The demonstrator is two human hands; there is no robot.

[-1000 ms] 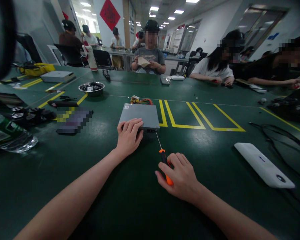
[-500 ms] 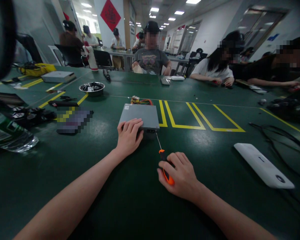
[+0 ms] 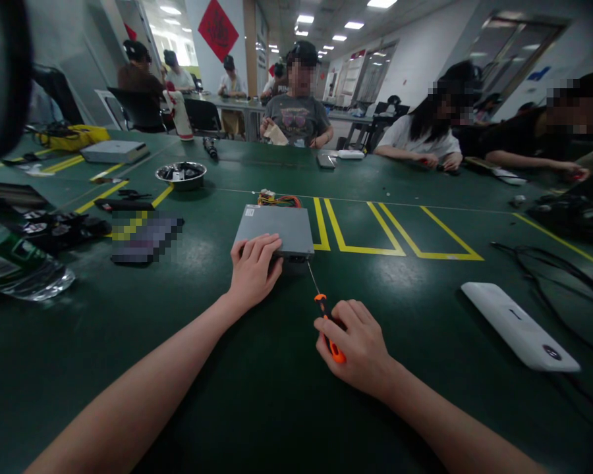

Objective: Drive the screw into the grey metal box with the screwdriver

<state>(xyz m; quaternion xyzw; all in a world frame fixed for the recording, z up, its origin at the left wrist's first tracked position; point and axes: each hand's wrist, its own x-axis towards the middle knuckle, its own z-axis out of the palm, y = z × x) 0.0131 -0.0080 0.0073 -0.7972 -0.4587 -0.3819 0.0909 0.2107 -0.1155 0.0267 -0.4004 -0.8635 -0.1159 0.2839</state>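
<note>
Head view, grey flat metal box (image 3: 279, 224): lies on the dark green tabletop (image 3: 257, 401), its bundle of multicoloured cables (image 3: 287, 201) at the far edge.
Left hand (image 3: 254, 266): fingers slightly parted over the box's near left part, thumb by its near face, not closed round it; firm downward pressure should stop it twisting.
Right hand (image 3: 358, 339): fingers curled around the orange-and-black-handled screwdriver (image 3: 322, 307).
Screwdriver tip: at the box's near right corner; seating too small to tell.
Good turning: best keep the shaft square to the face, push in steadily, rotate slowly to avoid slipping.
</note>
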